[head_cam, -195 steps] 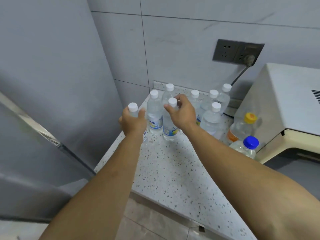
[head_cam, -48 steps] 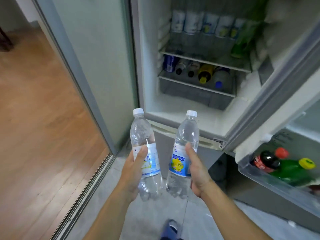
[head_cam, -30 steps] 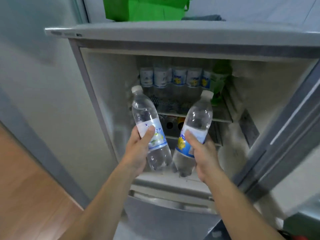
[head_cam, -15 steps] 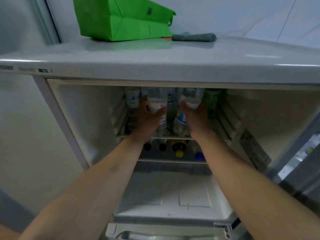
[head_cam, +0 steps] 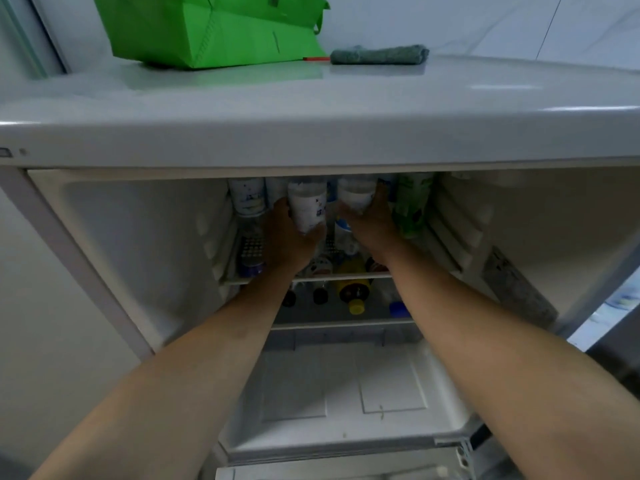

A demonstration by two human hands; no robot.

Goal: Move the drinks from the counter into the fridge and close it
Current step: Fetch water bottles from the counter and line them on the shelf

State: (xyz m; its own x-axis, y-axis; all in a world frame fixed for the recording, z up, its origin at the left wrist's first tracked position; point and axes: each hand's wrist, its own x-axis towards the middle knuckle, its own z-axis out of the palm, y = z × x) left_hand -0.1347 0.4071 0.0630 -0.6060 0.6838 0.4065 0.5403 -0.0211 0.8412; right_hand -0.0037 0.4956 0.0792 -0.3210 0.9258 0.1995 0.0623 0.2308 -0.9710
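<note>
Both my arms reach deep into the open fridge (head_cam: 145, 258). My left hand (head_cam: 289, 240) grips a clear water bottle (head_cam: 307, 206) with a white and blue label, held upright on the upper wire shelf (head_cam: 311, 277). My right hand (head_cam: 372, 230) grips a second clear water bottle (head_cam: 355, 197) beside it. Their caps are hidden by the fridge's top edge. More water bottles (head_cam: 246, 200) stand behind and to the left, and a green bottle (head_cam: 412, 202) stands to the right.
Under the shelf lie several bottles, one with a yellow cap (head_cam: 356, 308) and one with a blue cap (head_cam: 398, 308). On the fridge top rest a green bag (head_cam: 214, 29) and a grey cloth (head_cam: 379, 54). The open door's edge (head_cam: 609, 310) shows at right.
Since half a second ago my hands have pushed the two bottles a little farther in onto the upper shelf. Earlier I carried them from the counter to the fridge.
</note>
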